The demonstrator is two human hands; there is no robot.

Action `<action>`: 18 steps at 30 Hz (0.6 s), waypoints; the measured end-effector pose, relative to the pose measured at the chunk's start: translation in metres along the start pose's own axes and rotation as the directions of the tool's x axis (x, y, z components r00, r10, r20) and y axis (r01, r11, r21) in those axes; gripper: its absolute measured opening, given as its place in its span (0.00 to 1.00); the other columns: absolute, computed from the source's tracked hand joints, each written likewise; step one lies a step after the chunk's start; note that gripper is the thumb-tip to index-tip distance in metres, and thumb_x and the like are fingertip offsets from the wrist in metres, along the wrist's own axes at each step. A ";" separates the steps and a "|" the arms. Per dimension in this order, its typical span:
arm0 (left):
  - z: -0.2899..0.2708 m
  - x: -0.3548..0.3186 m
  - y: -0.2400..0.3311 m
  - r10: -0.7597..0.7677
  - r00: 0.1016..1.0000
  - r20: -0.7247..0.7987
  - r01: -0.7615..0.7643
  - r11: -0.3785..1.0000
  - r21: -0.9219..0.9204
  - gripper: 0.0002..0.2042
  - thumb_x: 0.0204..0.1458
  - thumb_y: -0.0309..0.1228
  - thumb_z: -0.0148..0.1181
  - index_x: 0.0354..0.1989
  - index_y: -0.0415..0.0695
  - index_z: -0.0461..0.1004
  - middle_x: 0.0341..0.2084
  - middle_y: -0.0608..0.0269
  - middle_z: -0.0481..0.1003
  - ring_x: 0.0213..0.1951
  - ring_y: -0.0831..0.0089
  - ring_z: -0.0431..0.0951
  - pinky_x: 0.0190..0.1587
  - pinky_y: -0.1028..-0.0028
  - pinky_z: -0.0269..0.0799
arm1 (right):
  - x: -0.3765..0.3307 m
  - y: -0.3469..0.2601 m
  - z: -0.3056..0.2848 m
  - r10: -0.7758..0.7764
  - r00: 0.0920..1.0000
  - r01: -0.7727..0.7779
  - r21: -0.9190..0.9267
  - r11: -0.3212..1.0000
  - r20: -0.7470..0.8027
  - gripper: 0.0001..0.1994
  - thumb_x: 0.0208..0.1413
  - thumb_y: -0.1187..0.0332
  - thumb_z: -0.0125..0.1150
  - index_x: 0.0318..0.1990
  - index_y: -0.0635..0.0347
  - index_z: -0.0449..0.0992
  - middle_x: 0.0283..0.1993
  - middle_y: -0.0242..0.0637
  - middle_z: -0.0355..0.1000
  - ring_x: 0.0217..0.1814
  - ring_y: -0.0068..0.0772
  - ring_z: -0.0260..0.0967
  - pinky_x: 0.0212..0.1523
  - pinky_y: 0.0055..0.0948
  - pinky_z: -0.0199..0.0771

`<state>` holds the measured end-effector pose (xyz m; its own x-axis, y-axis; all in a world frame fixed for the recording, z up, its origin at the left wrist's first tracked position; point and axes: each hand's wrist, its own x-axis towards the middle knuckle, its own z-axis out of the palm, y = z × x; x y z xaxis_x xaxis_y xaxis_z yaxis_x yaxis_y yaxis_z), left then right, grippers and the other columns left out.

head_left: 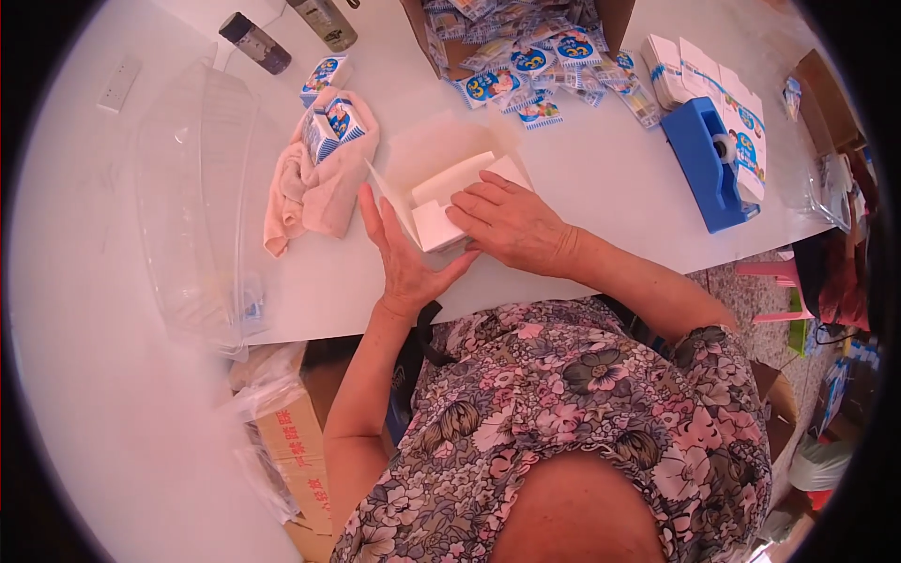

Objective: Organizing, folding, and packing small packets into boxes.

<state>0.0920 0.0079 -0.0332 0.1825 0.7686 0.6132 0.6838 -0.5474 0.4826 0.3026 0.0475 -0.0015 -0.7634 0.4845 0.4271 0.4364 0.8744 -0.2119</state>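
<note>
A small white cardboard box [437,225] lies on the table in front of me, its flaps standing up and its pale inside showing. My right hand [514,223] reaches over the box from the right, its fingers bent across a flap and its thumb near the front edge. At the box's left front corner is my left hand [405,258], its fingers spread upward and its thumb stretched toward the right hand. The right hand covers part of the box, and its contents cannot be made out.
Left of the box, a pink cloth [333,202] has small blue-and-white boxes [340,122] on it. Behind, small packets [535,66] spill from a carton [619,21]. A blue tape dispenser [699,164] and flattened boxes [746,113] lie right; a clear plastic container [192,188] lies left.
</note>
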 end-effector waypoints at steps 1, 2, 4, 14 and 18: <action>-0.001 0.001 -0.002 0.018 1.000 0.008 -0.017 0.999 -0.050 0.59 0.35 0.42 0.81 0.72 0.36 0.44 0.71 0.32 0.42 0.72 0.38 0.44 0.70 0.47 0.46 | -0.002 0.000 -0.001 -0.015 0.999 0.015 0.017 1.000 -0.031 0.26 0.44 0.66 0.70 0.53 0.64 0.73 0.57 0.43 0.69 0.62 0.43 0.66 0.71 0.51 0.58; -0.003 0.002 -0.004 0.019 1.000 0.010 -0.018 0.999 -0.042 0.59 0.35 0.42 0.81 0.72 0.36 0.44 0.71 0.32 0.42 0.72 0.38 0.44 0.70 0.47 0.46 | -0.003 0.001 -0.001 -0.030 0.998 0.032 0.033 0.999 -0.062 0.26 0.45 0.68 0.70 0.54 0.64 0.73 0.57 0.44 0.69 0.61 0.44 0.66 0.70 0.50 0.60; -0.006 0.003 -0.009 0.214 0.966 0.145 -0.236 0.959 0.157 0.48 0.39 0.40 0.77 0.69 0.37 0.56 0.69 0.41 0.57 0.71 0.44 0.53 0.71 0.48 0.45 | -0.009 0.011 -0.010 -0.128 0.971 0.140 0.044 0.989 -0.201 0.25 0.47 0.70 0.68 0.55 0.64 0.72 0.57 0.45 0.69 0.60 0.45 0.67 0.68 0.49 0.62; -0.036 0.028 -0.018 0.102 0.872 0.478 -0.175 0.978 0.111 0.38 0.44 0.36 0.73 0.65 0.38 0.64 0.66 0.51 0.64 0.68 0.51 0.62 0.70 0.53 0.49 | -0.005 0.049 -0.029 0.141 0.990 -0.139 0.124 0.982 -0.007 0.22 0.49 0.75 0.67 0.53 0.65 0.74 0.57 0.44 0.69 0.57 0.48 0.67 0.57 0.42 0.69; -0.021 0.043 -0.003 -0.243 0.965 0.097 0.257 0.951 -0.173 0.30 0.43 0.26 0.72 0.59 0.38 0.71 0.62 0.51 0.68 0.66 0.52 0.63 0.70 0.55 0.52 | 0.010 0.048 -0.015 0.308 0.874 -0.233 0.231 0.945 -0.376 0.19 0.46 0.74 0.69 0.48 0.63 0.78 0.52 0.41 0.73 0.56 0.48 0.68 0.56 0.39 0.70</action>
<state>0.0833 0.0357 0.0046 0.0789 0.9069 0.4138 0.5745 -0.3806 0.7246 0.3225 0.0939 0.0057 -0.3544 0.6833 0.6384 0.4804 0.7187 -0.5026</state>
